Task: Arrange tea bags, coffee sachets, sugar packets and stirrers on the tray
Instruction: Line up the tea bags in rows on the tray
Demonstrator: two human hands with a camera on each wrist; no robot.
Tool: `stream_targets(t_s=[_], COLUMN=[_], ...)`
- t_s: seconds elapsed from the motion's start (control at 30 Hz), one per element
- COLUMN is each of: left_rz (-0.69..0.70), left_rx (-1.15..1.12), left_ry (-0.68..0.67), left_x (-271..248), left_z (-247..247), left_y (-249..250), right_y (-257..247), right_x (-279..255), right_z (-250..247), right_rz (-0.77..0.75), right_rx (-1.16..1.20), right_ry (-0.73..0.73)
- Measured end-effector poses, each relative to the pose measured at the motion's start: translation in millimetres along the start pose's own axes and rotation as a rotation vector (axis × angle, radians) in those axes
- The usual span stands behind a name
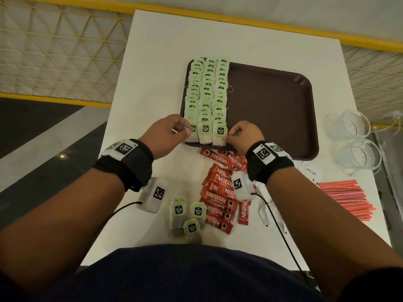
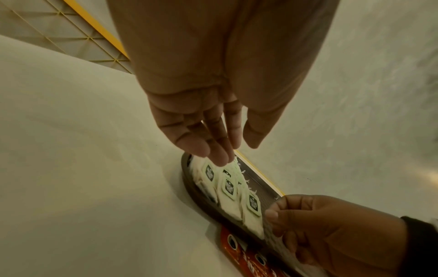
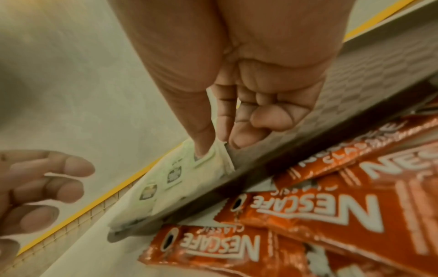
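A brown tray (image 1: pixel 272 105) carries three columns of green-tagged tea bags (image 1: pixel 207 88) along its left side. My left hand (image 1: pixel 185 131) sits at the near left corner of the rows. In the left wrist view its fingers (image 2: pixel 213 150) are nearly straight and touch the left column (image 2: pixel 208 172). My right hand (image 1: pixel 226 138) pinches the corner of the front tea bag (image 1: pixel 219 134) in the right column; thumb and forefinger (image 3: pixel 220 150) close on that bag (image 3: pixel 213 165). Three loose tea bags (image 1: pixel 189 216) and red coffee sachets (image 1: pixel 220 192) lie on the table near me.
Red stirrers (image 1: pixel 344 197) lie at the right edge of the white table (image 1: pixel 152 62). White sugar packets (image 1: pixel 265 212) lie under my right wrist. Clear glasses (image 1: pixel 353 136) stand right of the tray. The tray's right part is bare. A yellow mesh railing (image 1: pixel 54 51) runs behind.
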State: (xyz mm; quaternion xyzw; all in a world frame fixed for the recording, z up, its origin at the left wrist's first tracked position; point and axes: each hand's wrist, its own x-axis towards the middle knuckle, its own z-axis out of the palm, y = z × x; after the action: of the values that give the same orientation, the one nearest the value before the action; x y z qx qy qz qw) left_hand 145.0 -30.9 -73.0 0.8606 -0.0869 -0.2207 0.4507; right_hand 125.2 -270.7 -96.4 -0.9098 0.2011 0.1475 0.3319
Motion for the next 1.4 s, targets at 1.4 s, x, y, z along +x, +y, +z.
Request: stream_targets(t_s=[1.4], left_rz=[-0.215], left_rx=[0.56], left_ry=[-0.308], left_x=[-137.4], left_z=[66.9], left_y=[-37.1], right_y=[-7.8], right_x=[-167.7], right_z=[77.0], right_rz=[-0.517], right_rx=[-0.816], right_ry=[-0.314])
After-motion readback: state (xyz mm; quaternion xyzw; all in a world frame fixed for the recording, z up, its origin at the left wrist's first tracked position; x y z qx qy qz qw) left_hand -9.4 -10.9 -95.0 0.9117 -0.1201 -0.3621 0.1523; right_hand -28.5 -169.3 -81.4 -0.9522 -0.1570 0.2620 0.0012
